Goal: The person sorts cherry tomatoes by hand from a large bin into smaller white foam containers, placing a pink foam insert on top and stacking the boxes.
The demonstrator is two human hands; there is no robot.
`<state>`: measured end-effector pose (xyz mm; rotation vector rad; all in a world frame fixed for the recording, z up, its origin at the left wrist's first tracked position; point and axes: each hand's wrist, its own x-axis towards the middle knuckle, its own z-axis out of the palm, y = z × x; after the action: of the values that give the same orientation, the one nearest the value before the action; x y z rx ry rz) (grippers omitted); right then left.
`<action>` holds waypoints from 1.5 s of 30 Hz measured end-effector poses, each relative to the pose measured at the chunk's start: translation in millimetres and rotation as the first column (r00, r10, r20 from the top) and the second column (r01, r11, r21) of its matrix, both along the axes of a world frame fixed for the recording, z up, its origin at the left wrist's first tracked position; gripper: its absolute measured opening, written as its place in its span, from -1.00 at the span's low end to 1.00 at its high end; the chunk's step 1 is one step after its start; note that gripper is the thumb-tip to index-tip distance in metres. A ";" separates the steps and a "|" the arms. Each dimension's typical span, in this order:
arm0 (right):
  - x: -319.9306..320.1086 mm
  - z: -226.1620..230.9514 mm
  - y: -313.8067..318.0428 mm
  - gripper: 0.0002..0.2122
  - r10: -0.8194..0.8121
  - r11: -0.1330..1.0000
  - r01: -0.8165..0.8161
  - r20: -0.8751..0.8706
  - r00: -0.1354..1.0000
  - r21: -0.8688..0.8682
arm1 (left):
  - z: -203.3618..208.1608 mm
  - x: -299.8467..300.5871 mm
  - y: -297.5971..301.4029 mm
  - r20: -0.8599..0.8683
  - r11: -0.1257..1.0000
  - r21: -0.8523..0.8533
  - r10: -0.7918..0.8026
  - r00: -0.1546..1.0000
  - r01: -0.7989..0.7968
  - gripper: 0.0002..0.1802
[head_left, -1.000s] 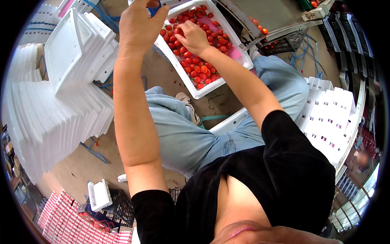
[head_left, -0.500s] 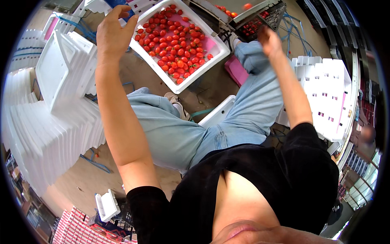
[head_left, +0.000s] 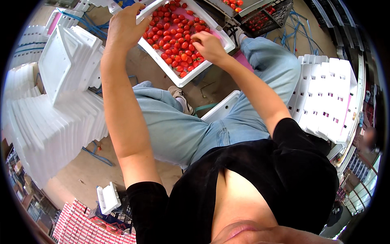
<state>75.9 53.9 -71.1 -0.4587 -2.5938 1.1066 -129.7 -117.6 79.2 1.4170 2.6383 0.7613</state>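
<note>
Cherry tomatoes (head_left: pixel 178 42): many, red and oval, spread in a loose layer inside the white tray, thicker towards its middle and near end.
White tray (head_left: pixel 182 82): set aslant in front of the knees; its pink liner (head_left: pixel 218 35) shows along the right wall.
Left hand (head_left: pixel 125 29): at the tray's left rim, thumb and fingers parted wide, nothing visible between them; whether the thumb touches the rim I cannot tell.
Right hand (head_left: pixel 210 45): over the tray's right side, fingers curled narrowly at the tomatoes; whether one is pinched there I cannot tell.
Room at the left: brown floor (head_left: pixel 148 69) shows between the left forearm and the tray's near-left wall; beyond the forearm stand stacked white trays (head_left: pixel 61 122).
Room at the right: jeans (head_left: pixel 272 67) come close to the tray's right corner, with a pink sheet (head_left: pixel 245 62) between; another white stack (head_left: pixel 325 97) stands past the knee.
Near side: floor separates the tray's lowest corner from the shoe (head_left: pixel 183 101).
Cut off: the tray's far end and a blue object (head_left: pixel 124 3) behind the left fingers, both at the top edge.
Hard to make out: the black crate (head_left: pixel 266 18) lies in shadow, its red contents only partly visible.
</note>
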 end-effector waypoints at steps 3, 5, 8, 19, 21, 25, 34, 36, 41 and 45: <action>-35.1 -28.8 -3.3 -0.80 -0.097 0.954 0.063 0.104 0.990 0.294 | 1.8 2.5 5.2 0.041 1.000 0.005 -0.015 0.999 0.015 -0.51; -45.8 -29.2 -5.8 -0.79 -0.099 0.944 0.028 0.202 0.974 0.329 | 2.4 2.7 5.1 0.047 1.000 0.004 -0.004 0.999 0.004 -0.51; -45.7 -24.4 -5.8 -0.82 0.136 0.959 -0.198 0.282 0.950 0.204 | -4.1 -2.1 -3.6 -0.013 0.999 0.044 -0.024 1.000 0.024 -0.51; 28.8 -3.9 -34.4 -0.56 0.405 0.807 -0.487 0.286 0.868 0.334 | -1.7 -2.2 -9.5 -0.055 0.999 -0.048 -0.020 0.998 0.017 -0.47; 36.7 0.9 -41.1 -0.59 0.427 0.758 -0.505 0.272 0.862 0.412 | -3.6 0.7 -11.8 -0.066 0.998 -0.054 -0.022 0.998 0.018 -0.46; 45.6 15.2 -9.1 -0.68 0.284 0.760 -0.432 0.349 0.893 0.485 | -2.1 5.7 -15.1 -0.025 0.986 -0.162 -0.046 0.999 0.041 -0.43; 15.6 -8.6 23.5 -0.55 0.085 0.829 -0.145 0.135 0.987 0.540 | -2.4 8.2 -24.0 0.142 0.973 -0.230 0.029 0.989 0.004 -0.40; -6.7 -24.4 21.2 -0.49 0.014 0.811 -0.089 0.134 0.991 0.578 | -2.0 7.9 -20.0 0.202 0.966 -0.259 0.032 0.979 0.022 -0.40; -43.4 -41.4 1.6 -0.43 0.085 0.825 -0.245 0.315 0.945 0.510 | -3.5 2.4 -27.5 0.261 0.959 -0.280 0.027 0.965 0.049 -0.35; -17.6 -27.5 -35.8 -0.42 0.176 0.817 -0.314 0.310 0.934 0.483 | 5.8 5.6 -34.2 0.255 0.941 -0.336 0.052 0.965 0.038 -0.32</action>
<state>58.3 18.1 -98.6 -0.1350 -3.0897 0.3589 -124.1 -151.8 85.0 1.1308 2.4232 0.4280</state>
